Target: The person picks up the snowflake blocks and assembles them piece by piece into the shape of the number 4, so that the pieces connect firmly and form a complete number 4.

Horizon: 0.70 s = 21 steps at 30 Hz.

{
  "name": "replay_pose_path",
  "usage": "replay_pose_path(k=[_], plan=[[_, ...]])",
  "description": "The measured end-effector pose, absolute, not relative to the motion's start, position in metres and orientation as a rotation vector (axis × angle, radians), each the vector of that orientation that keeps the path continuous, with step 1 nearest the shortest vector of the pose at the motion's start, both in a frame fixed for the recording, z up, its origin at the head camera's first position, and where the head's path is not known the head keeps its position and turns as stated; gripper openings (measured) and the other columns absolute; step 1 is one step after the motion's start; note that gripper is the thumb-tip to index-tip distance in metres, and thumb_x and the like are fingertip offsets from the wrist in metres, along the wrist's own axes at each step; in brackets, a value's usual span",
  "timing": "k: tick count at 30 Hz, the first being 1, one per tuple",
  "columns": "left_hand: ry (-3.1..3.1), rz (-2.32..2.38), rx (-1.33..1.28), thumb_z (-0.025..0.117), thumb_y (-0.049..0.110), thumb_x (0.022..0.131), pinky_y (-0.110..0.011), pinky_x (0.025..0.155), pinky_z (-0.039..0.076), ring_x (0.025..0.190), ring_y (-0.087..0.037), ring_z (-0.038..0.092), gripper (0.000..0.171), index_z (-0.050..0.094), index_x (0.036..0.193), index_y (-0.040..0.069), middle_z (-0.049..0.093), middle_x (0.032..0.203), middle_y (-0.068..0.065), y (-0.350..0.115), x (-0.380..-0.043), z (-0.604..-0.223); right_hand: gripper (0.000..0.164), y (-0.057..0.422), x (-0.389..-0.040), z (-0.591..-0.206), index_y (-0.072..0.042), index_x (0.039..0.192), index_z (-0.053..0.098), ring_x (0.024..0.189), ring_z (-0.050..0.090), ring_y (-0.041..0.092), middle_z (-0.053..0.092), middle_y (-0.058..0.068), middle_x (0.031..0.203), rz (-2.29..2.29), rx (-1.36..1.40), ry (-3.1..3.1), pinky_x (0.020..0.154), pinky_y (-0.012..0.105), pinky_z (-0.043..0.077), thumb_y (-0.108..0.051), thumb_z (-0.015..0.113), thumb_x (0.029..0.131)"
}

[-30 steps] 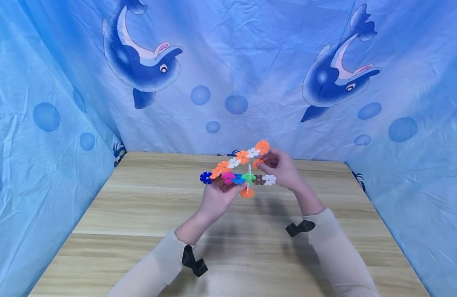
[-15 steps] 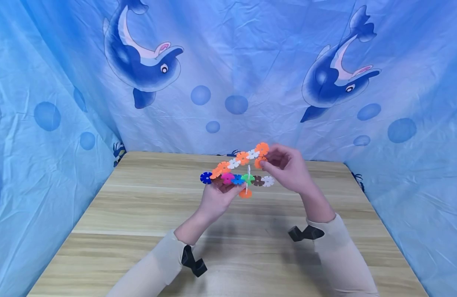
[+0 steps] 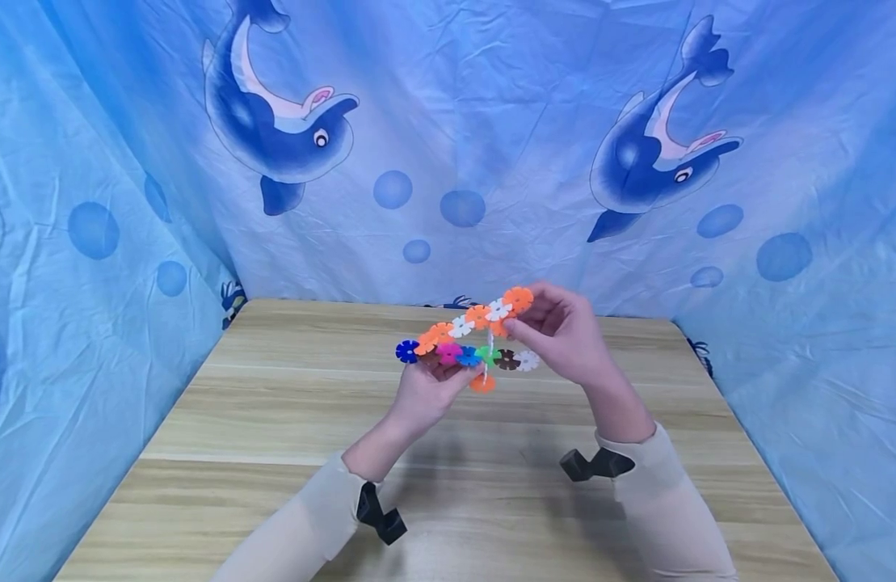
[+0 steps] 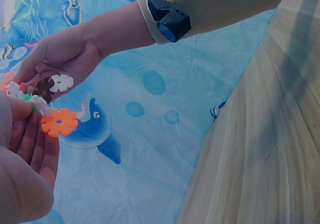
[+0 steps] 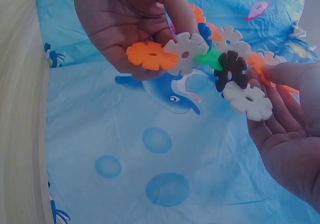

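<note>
Slotted plastic snowflake discs joined into one model are held above the table. My left hand [image 3: 429, 396] grips it from below, near the pink disc [image 3: 449, 353] and the blue disc [image 3: 469, 355]. One row runs from a dark blue disc [image 3: 407, 351] past a green disc [image 3: 489, 356] to a brown disc [image 3: 507, 360] and a white disc [image 3: 525, 360]. Above it slants an orange-and-white row ending in an orange disc [image 3: 518, 300]. My right hand [image 3: 567, 335] pinches a lower orange disc [image 3: 499, 326], close to the white upright piece. Another orange disc [image 4: 59, 122] hangs at the bottom.
Beneath the hands lies a wood-grain table [image 3: 273, 420]. A blue curtain [image 3: 491, 105] printed with dolphins and bubbles stands behind it and along both sides. Each sleeve cuff carries a black wrist camera, such as the left one [image 3: 380, 513].
My right hand first shifted right, regripping the lower orange disc, then brought it slightly left and down toward the white upright piece. The upper row's right end dipped. My left hand stayed nearly still.
</note>
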<state>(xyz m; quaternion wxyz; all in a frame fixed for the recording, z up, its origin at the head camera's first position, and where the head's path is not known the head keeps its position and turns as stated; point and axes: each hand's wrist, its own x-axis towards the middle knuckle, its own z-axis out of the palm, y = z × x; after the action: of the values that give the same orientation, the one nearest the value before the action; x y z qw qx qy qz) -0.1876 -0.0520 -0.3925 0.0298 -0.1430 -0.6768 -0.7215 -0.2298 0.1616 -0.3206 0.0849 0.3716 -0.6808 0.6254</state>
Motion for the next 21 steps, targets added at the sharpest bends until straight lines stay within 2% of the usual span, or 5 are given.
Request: replay_pose_path(k=[6,10,13,17,21], plan=[[-2.105,-2.226,-0.425,0.08,0.0,0.092,-0.024,0.09,0.064,0.099,-0.014,0.077,0.026,0.062,0.11,0.001,0.074,0.106,-0.01,-0.0513,-0.1879,-0.3931,0.024,0.1581,-0.2286,-0.3197,0.016,0.107,0.066,0.082,0.078,0.009,0.079,-0.01,0.097,1.822,1.104,-2.008,0.076,0.026,0.067,0.022,0.072,0.085],[-2.125,-2.204,-0.425,0.08,0.001,0.092,-0.024,0.093,0.064,0.103,-0.018,0.077,0.029,0.063,0.115,0.001,0.073,0.11,-0.013,-0.0515,-0.1884,-0.394,0.026,0.1573,-0.2264,-0.3181,0.013,0.107,0.069,0.083,0.079,0.008,0.078,-0.01,0.097,1.724,1.081,-2.053,0.076,0.027,0.067,0.021,0.074,0.084],[-2.138,-2.205,-0.41,0.08,0.004,0.093,-0.025,0.094,0.064,0.107,-0.024,0.077,0.031,0.063,0.119,0.002,0.073,0.115,-0.017,-0.0518,-0.1879,-0.3942,0.024,0.1572,-0.2246,-0.3163,0.01,0.106,0.071,0.082,0.079,0.008,0.078,0.001,0.096,1.656,1.068,-2.083,0.076,0.028,0.067,0.019,0.076,0.084],[-2.149,-2.211,-0.408,0.079,0.007,0.095,-0.027,0.097,0.063,0.115,-0.029,0.076,0.042,0.062,0.133,0.004,0.072,0.125,-0.019,-0.0522,-0.1865,-0.3943,0.023,0.1577,-0.2221,-0.3148,0.007,0.104,0.073,0.081,0.078,0.009,0.076,0.017,0.095,1.589,1.082,-2.112,0.075,0.028,0.067,0.017,0.078,0.084],[-2.157,-2.213,-0.425,0.079,0.008,0.095,-0.027,0.102,0.061,0.123,-0.03,0.072,0.053,0.057,0.144,0.007,0.068,0.137,-0.017,-0.0529,-0.1864,-0.3939,0.023,0.1581,-0.2203,-0.3138,0.005,0.104,0.073,0.08,0.077,0.01,0.075,0.018,0.094,1.548,1.1,-2.138,0.075,0.027,0.067,0.015,0.08,0.084]])
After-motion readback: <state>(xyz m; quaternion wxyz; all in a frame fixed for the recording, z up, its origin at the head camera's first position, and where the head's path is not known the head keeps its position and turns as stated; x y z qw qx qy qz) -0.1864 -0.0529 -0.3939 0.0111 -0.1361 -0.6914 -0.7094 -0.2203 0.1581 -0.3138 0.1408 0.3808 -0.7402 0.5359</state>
